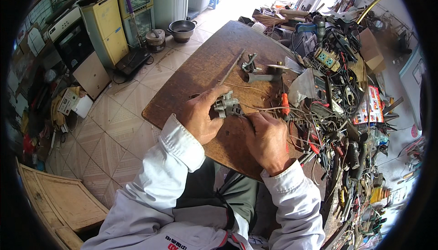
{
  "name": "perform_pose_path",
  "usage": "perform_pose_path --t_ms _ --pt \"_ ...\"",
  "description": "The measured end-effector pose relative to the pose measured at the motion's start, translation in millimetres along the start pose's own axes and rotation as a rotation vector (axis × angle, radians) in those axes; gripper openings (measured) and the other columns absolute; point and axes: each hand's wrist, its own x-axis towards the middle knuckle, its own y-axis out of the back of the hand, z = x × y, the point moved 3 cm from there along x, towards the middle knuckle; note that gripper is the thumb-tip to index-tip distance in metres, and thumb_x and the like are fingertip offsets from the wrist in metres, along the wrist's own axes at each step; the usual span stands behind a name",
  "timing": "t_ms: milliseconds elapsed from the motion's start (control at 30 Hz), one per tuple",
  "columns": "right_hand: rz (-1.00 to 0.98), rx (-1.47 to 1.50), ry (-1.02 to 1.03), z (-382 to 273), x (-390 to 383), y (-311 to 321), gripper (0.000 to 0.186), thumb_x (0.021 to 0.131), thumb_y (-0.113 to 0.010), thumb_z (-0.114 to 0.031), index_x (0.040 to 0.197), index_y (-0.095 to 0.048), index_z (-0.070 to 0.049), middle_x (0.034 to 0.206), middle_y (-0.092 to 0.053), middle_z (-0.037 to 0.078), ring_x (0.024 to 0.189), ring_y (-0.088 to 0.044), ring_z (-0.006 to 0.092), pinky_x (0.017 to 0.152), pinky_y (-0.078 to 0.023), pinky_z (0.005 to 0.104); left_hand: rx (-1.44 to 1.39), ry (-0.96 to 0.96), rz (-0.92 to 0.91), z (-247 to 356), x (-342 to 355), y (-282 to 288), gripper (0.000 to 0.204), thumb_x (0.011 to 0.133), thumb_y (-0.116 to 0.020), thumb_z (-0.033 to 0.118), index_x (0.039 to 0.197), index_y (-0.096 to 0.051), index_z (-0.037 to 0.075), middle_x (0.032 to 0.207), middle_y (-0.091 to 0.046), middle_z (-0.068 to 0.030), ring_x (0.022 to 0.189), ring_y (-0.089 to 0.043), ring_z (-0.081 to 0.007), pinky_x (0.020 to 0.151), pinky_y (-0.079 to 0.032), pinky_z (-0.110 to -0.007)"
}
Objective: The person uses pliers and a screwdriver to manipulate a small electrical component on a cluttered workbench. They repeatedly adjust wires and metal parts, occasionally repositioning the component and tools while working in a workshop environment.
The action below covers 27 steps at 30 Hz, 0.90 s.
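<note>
A grey cast-metal part (225,105) with several knobs and openings is held in my left hand (200,118), thumb and fingers around it, over the near part of a worn brown wooden table (187,74). My right hand (269,143) is closed just to the right, its fingertips pinched near the part's lower right end. What the pinch holds is hidden by the fingers. Beyond the right hand lies a screwdriver with an orange-red handle (285,104). Farther back rest a dark grey tubular piece (262,77), a small dark metal fitting (249,62) and a thin flat strip (232,66).
A dense heap of wires and tools (337,127) covers the table's right side, with a blue power tool (310,27) and a socket block (326,59) on it. On the tiled floor at left stand a wok (182,31), a pot (155,40) and a yellow cabinet (106,31).
</note>
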Motion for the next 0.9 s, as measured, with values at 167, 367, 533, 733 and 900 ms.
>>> perform_pose_path --t_ms 167,367,533,733,900 --pt "0.009 -0.015 -0.029 -0.1 -3.9 -1.4 0.015 0.089 -0.071 -0.019 0.093 -0.069 -0.005 0.084 -0.069 0.015 0.074 -0.069 0.038 0.064 -0.055 0.047 0.015 -0.01 0.002 3.1 1.1 -0.6 0.065 0.072 -0.069 -0.013 0.133 -0.059 0.008 0.123 -0.07 -0.0197 0.113 -0.07 -0.0336 0.095 -0.057 -0.039" --pt "-0.061 0.212 0.093 3.6 5.5 8.2 0.021 0.091 -0.07 -0.014 0.11 -0.072 -0.005 0.096 -0.071 0.017 0.082 -0.07 0.0393 0.068 -0.057 0.0444 -0.016 0.016 -0.002 -1.9 -1.3 -2.3 0.063 0.074 -0.07 -0.012 0.132 -0.06 0.008 0.12 -0.071 -0.0191 0.111 -0.071 -0.0301 0.093 -0.057 -0.037" --pt "-0.114 0.27 0.148 10.2 7.3 7.0 0.024 0.091 -0.069 -0.011 0.114 -0.072 -0.007 0.099 -0.072 0.017 0.084 -0.071 0.0391 0.069 -0.056 0.0428 -0.013 0.037 -0.009 1.3 0.4 -3.1 0.06 0.075 -0.07 -0.013 0.131 -0.06 0.007 0.118 -0.072 -0.0175 0.109 -0.072 -0.0271 0.092 -0.057 -0.037" --pt "-0.151 0.219 0.133 4.2 9.2 11.9 0.026 0.088 -0.067 -0.005 0.113 -0.073 -0.007 0.098 -0.072 0.016 0.085 -0.071 0.0384 0.071 -0.056 0.043 -0.069 0.055 -0.01 -7.5 -1.6 -5.5 0.061 0.074 -0.07 -0.013 0.131 -0.06 0.007 0.117 -0.072 -0.0165 0.107 -0.072 -0.0267 0.093 -0.057 -0.036" --pt "-0.114 0.192 0.193 3.9 11.3 8.3 0.027 0.085 -0.064 -0.001 0.11 -0.073 -0.007 0.097 -0.072 0.015 0.084 -0.071 0.038 0.069 -0.057 0.0434 -0.022 0.058 -0.031 -3.9 -0.8 -3.7 0.064 0.072 -0.068 -0.015 0.132 -0.061 0.007 0.119 -0.072 -0.0154 0.108 -0.072 -0.0261 0.094 -0.057 -0.036"
